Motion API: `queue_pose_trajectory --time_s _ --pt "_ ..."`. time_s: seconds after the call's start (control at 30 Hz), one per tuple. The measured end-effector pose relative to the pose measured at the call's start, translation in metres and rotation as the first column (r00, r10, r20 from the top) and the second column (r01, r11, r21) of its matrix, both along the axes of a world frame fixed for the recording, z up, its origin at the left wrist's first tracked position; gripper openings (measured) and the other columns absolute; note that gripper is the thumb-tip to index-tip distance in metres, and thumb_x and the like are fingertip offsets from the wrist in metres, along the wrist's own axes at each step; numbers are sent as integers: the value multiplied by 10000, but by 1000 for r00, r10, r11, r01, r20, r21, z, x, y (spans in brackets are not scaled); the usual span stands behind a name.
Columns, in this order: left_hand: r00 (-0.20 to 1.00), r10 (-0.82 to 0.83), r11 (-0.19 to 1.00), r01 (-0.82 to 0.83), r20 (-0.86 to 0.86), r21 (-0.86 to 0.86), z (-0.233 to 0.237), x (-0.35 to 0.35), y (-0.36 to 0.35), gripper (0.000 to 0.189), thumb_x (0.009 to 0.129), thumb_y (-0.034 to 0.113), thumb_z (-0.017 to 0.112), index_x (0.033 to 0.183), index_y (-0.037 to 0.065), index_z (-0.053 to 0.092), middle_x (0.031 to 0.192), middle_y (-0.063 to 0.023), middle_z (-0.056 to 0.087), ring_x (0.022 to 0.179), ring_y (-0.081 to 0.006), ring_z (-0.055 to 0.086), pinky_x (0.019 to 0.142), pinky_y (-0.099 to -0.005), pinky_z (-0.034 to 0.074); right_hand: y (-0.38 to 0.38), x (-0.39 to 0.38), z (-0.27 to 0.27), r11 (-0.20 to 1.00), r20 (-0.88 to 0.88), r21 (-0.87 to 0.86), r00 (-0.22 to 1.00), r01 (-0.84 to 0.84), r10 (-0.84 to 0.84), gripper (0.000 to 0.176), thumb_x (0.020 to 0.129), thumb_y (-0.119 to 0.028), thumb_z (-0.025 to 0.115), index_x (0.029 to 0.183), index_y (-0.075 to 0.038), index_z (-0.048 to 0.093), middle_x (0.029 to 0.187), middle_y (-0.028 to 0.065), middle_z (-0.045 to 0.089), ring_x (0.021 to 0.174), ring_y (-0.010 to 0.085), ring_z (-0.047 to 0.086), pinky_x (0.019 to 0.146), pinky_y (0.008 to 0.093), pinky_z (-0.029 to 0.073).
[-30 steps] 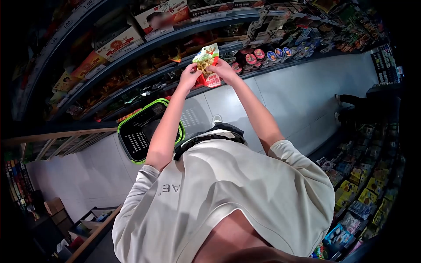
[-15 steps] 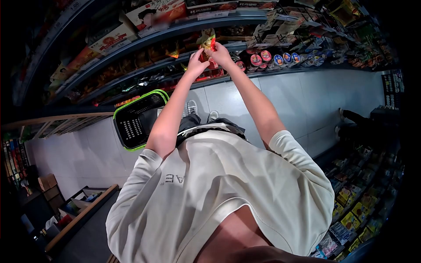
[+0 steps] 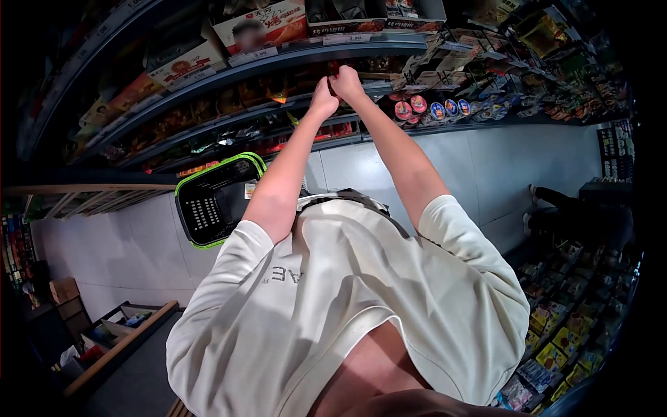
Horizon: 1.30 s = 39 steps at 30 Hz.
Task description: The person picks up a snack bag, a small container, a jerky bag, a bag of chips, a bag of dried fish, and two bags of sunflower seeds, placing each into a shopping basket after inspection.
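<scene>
My left hand [image 3: 324,100] and my right hand [image 3: 346,82] are stretched forward close together at the lower snack shelf [image 3: 260,99]. The fingers of both look curled inward, and their far sides are turned away from view. Whatever they grip is hidden behind them; the snack packet seen earlier does not show plainly now. Packets in dark and red wrappers lie dimly on the shelf around my hands. Above, cardboard display boxes [image 3: 260,26] stand behind a shelf edge with price tags [image 3: 347,38].
A black shopping basket with a green rim [image 3: 179,208] sits on the floor at my left. Round tubs [image 3: 418,104] line the low shelf at right. A person's dark-clothed leg [image 3: 556,198] shows far right. A wood-edged stand [image 3: 125,344] is at lower left.
Both hands have moved forward, deeper toward the shelf. The yellow and red packet that showed between them is now out of sight. My body has leaned forward, covering my shoes.
</scene>
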<state>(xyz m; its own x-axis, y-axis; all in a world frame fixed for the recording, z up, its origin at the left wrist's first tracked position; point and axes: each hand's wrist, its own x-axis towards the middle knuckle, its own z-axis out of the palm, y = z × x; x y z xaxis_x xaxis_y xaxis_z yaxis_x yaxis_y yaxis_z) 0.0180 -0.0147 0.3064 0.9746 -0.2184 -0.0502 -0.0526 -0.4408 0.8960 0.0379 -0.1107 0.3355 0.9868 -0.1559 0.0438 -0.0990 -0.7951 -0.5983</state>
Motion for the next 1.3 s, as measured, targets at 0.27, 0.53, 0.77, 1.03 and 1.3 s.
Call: queue_pose_trajectory --time_s 0.27,0.53,0.77,1.03,1.3 --pt "996 59 998 -58 61 -23 11 0 -10 324 661 84 572 934 -13 426 976 -225 497 973 -372 449 801 -381 374 -14 5 -5 1000 14 13 1000 5 -5 272 662 -192 589 665 78 559 697 259 541 723 388 536 666 417 438" --pt "986 3 1000 -6 -168 -14 -11 29 6 378 665 53 547 1019 -46 463 1053 -245 486 1035 -367 431 854 -361 358 -1 24 -28 1000 63 9 998 -14 13 324 647 -147 551 939 -8 572 910 247 550 897 338 520 797 381 410" --pt "932 55 998 -59 -358 2 -21 44 20 475 701 85 478 1154 -37 406 1094 -262 470 1044 -355 440 862 -343 354 -5 49 -55 982 -291 -129 952 -137 95 376 685 -231 458 991 -38 559 1028 230 517 970 307 504 898 326 342" --pt "951 175 983 -183 -255 -6 -57 68 9 472 740 158 464 1203 97 399 1159 -242 422 1053 -353 426 866 -353 347 -6 48 -93 994 430 2 898 -108 97 465 674 -147 450 1120 -17 431 926 251 544 928 392 480 854 389 367" --pt "994 95 990 -89 -51 108 -70 79 8 462 773 222 439 1224 151 375 1253 -155 366 1140 -309 355 926 -305 288 -12 36 -76 826 -411 -231 821 -514 396 292 726 -196 410 798 4 609 869 214 571 841 339 541 761 401 426"
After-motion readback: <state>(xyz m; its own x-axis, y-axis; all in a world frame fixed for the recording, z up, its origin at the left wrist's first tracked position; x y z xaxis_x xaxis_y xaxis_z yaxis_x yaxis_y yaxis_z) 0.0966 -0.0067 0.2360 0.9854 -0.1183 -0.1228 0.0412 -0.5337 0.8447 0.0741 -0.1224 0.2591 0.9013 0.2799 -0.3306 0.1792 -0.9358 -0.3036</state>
